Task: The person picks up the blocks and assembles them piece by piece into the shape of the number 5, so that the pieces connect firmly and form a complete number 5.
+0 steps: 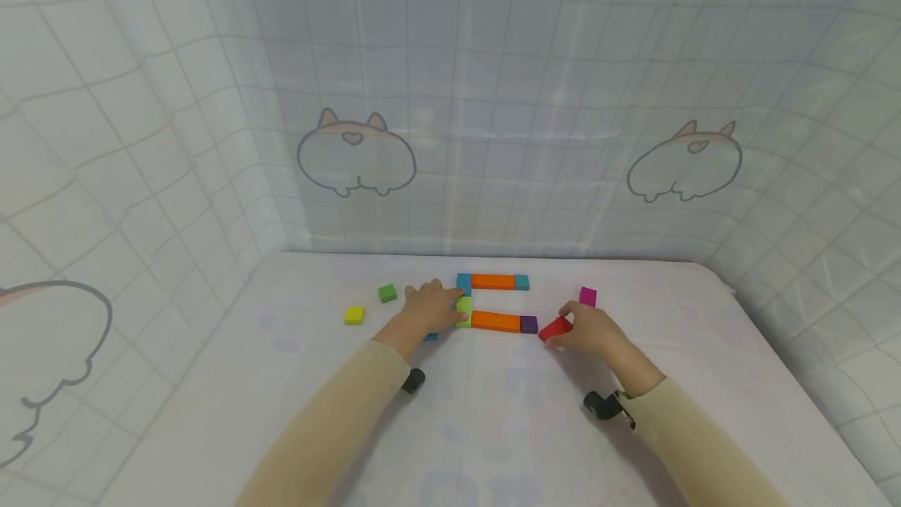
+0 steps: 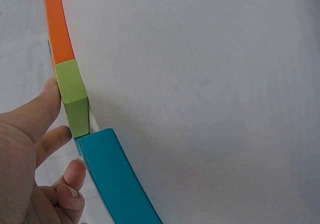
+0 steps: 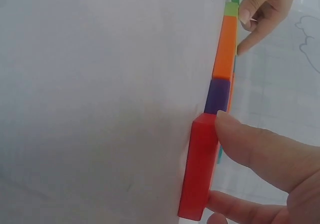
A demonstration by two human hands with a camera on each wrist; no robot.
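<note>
My left hand point(image 1: 428, 309) is beside the left end of a row of blocks. Its thumb touches the side of a lime-green block point(image 2: 73, 81), and its index finger reaches to where that block meets a blue block point(image 1: 464, 281). An orange block point(image 1: 496, 321) and a purple block point(image 1: 529, 325) continue the near row rightward. At the row's right end, my right hand point(image 1: 594, 329) pinches a red block point(image 3: 200, 169) between thumb and fingers. The red block sits slightly tilted against the row, close to the purple block.
Behind lie another orange block point(image 1: 493, 282) and a small teal block point(image 1: 522, 282). A magenta block point(image 1: 587, 297) is behind my right hand. Green point(image 1: 387, 293) and yellow point(image 1: 354, 315) blocks lie left. A teal block point(image 2: 120, 179) is partly hidden by my left wrist in the head view.
</note>
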